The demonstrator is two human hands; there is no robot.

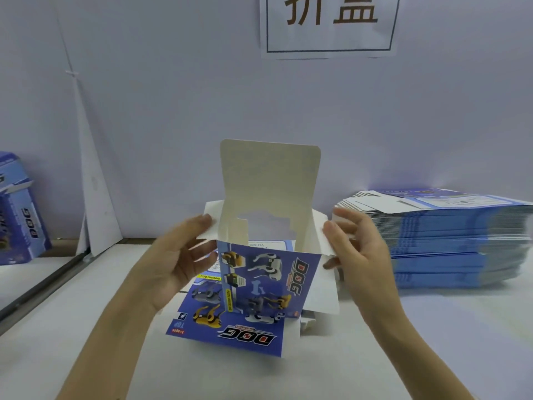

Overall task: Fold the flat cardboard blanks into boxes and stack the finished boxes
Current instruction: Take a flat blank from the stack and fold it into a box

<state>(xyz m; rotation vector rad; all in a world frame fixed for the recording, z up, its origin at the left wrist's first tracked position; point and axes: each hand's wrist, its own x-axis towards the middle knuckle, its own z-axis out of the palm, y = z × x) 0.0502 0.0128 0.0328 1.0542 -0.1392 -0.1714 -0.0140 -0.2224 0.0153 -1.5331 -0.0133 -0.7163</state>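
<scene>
**Both hands on the side flaps of a half-formed box**

White table (86, 327) ran up to a pale wall, with a paper sign (328, 24) at 12 o'clock. At centre stood one box (268, 281), open end up, its long axis upright and leaning a little towards the person. The printed front faced the camera. Its tall flap (268, 180) rose at the back.

The left hand (184, 255) pinched the left flap (212, 223) between thumb and fingers, from 9 o'clock of the box. The right hand (357, 249) pinched the right flap (318, 226) likewise, from 3 o'clock. Each flap splayed outward, so the opening lay inward of each grip. Each hand was equally near its own side. The next move probably called for both flaps to swing towards the middle before the tall flap came down.

By count there was one box in hand and three flaps showing at its top. One finished box (20, 215) stood at 9 o'clock, cut by the frame edge. One stack of blanks (450, 241) lay at 3 o'clock, too many to count.
</scene>
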